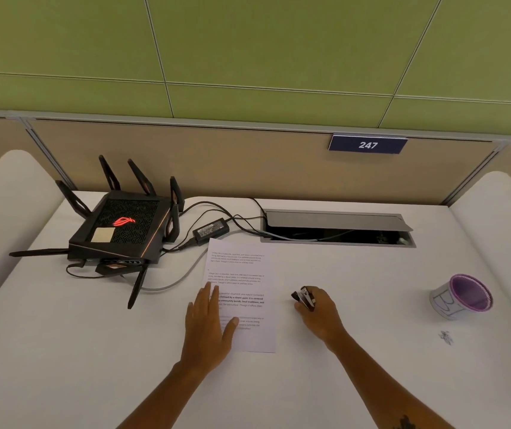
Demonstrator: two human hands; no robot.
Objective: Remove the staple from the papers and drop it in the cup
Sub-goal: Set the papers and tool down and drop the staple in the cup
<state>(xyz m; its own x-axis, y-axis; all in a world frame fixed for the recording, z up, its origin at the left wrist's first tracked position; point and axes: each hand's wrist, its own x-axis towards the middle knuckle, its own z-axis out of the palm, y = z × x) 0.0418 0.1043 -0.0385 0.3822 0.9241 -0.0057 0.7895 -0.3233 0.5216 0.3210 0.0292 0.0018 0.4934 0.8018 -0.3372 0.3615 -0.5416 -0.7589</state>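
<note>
One white desk (356, 305), wide and mostly bare, backed by a beige partition (217, 156) under green wall panels. Blue plate (367, 144) on the partition, reading "247" in white. Open cable hatch (337, 229) sunk into the desk's far side, lid tilted up. Black router (121, 233) at far left, antennas splayed, red ROG logo glowing on top, tan sticker beside it. Power brick (212, 231) just right of the router, label unreadable, cords running into the hatch. Papers (242, 274) flat in the middle, printed in short paragraphs, too small to read save a bold line, "Defined by a slower pace". Staple not discernible at this size. Left hand (209, 323) laid flat, fingers together, thumb out, pressing the sheets' lower left. Right hand (319, 308) just right of the papers, curled around a dark staple remover (305, 298), metal claws pointing toward the sheets. Purple mesh cup (464, 297) well off to the right, wrapped in white paper with scrawled marker letters, maybe "B1". Small heap of loose staples (446, 336) on the desk near the cup.
</note>
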